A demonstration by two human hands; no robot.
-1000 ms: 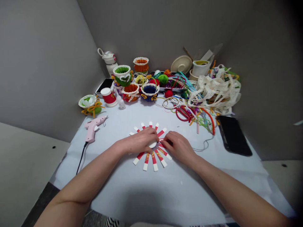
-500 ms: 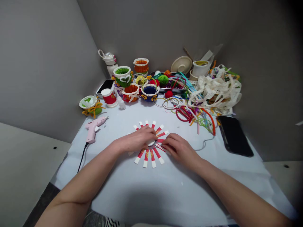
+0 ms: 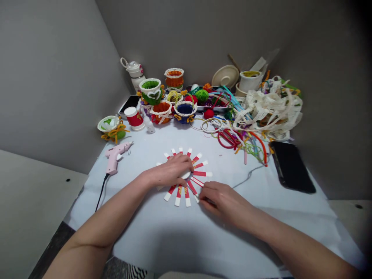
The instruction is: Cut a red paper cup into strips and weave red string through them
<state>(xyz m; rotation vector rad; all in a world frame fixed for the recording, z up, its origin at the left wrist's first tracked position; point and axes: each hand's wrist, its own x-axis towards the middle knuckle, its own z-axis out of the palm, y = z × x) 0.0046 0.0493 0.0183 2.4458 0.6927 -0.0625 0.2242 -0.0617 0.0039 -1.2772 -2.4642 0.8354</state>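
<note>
A paper cup cut into red-and-white strips [image 3: 186, 192] lies spread like a sunburst on the white table cover. Over its round base is my left hand [image 3: 176, 170], fingers curled round the base and pressing it down. My right hand [image 3: 217, 197] is closed in a pinch at the lower right strip ends. A thin grey cord [image 3: 248, 176] runs from the pile at the right to my right hand, where it passes out of sight; its end in the fingers is hidden.
A pink glue gun [image 3: 114, 157] lies left, with a red paper cup [image 3: 134, 118] behind it. Several woven baskets [image 3: 185, 112] stand at the back. Red scissors [image 3: 228, 138], lace [image 3: 270, 110] and a black phone [image 3: 292, 166] are at the right.
My right hand has moved down and a little right, from the right-hand strips to the lower right ones, uncovering a strip. My left hand stays on the base. The view shifted slightly.
</note>
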